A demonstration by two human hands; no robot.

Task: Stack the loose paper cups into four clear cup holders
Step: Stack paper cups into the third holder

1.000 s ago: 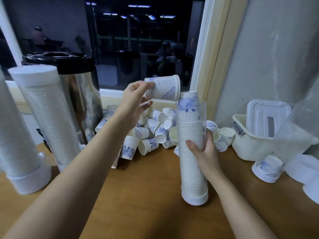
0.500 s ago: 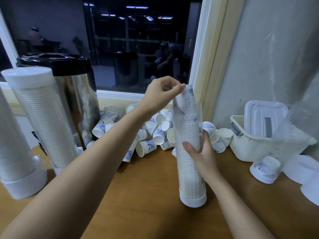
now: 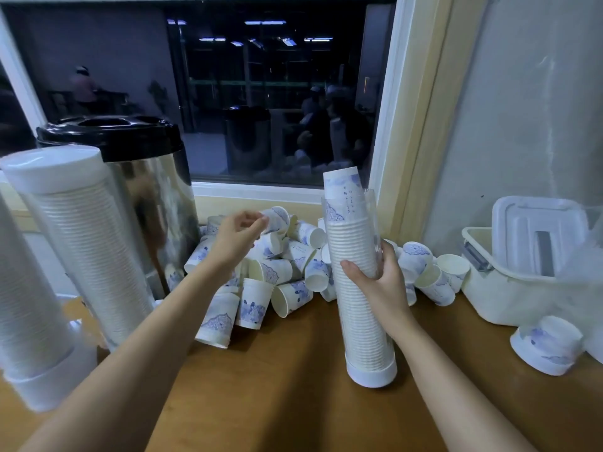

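The right hand [image 3: 380, 278] is wrapped around the middle of a clear holder [image 3: 367, 337]. It's a tall, thin-walled plastic tube standing nearly upright on its white cap base on the wood table [image 3: 277, 393], roughly 1 o'clock from the person. It's packed with nested paper cups, whose rims show as fine ribbing all the way up. The top cup [image 3: 342, 187] pokes out past the tube's mouth, white with a blue print.

The left hand [image 3: 239, 238] is over the loose cups [image 3: 280, 269] heaped at 12 o'clock under the window sill. Its fingers are bent with the tips right at one cup's rim, but can't tell if it's actually pinching it. These are small tapered paper cups, mostly tipped on their sides, a few upside down.

At 9 to 10 o'clock stand two full holders [image 3: 85, 249], white-capped and ridged top to bottom. Behind them is a shiny steel urn [image 3: 160, 203] with a black lid. At 2 o'clock is a cream plastic bin [image 3: 502, 295] with a ribbed white lid [image 3: 538, 230] propped inside. At 3 o'clock a fourth holder [image 3: 551, 349] leans, with a cup down in its white base.
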